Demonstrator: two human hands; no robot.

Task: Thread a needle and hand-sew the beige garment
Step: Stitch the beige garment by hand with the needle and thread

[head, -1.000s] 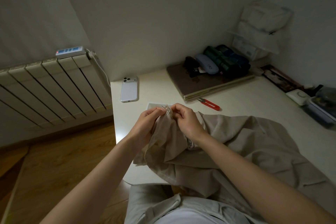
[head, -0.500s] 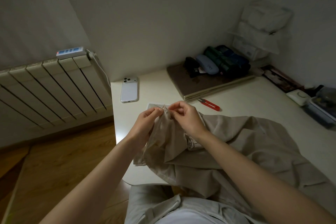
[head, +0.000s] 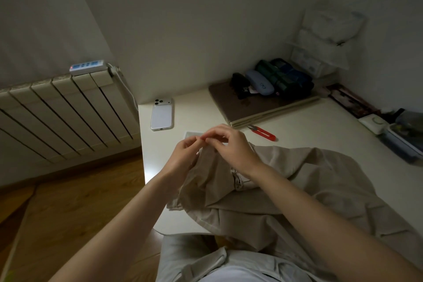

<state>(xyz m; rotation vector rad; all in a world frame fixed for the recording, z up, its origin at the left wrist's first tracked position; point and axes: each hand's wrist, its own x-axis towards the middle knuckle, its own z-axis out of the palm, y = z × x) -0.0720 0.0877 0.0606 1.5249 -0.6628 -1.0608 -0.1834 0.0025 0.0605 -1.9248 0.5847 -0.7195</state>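
Your left hand (head: 183,158) and right hand (head: 233,147) meet tip to tip, raised just above the table (head: 297,126). The garment (head: 309,181) rises in a fold to just under those tips and spreads away below your right wrist and down to your lap. Your left thumb and forefinger are drawn narrow, and the curled fingers beneath them seem to hold the top of that fold. Your right thumb and forefinger are also closed to a narrow pinch, with the other fingers loosely arched above. What they pinch is too small to see, so I cannot tell whether it is the needle, the thread or the cloth edge alone. My reading is that you are midway through a stitch at the fold's edge. To do it well, hold the cloth taut between the left thumb and forefinger, so the edge sits right at your right fingertips and does not sag. Drive the needle through close to the left pinch, where the cloth is firmest, and aim it away from the left fingertip behind the fold. Draw the thread out in one smooth pull away from the left hand, stopping when it lies snug, since a hard tug would pucker this soft weave. The light is dim, so bring the work nearer your eyes if the point is hard to see. The snips (head: 263,133) lie just beyond your right fingers, and the phone (head: 161,114) lies beyond your left.
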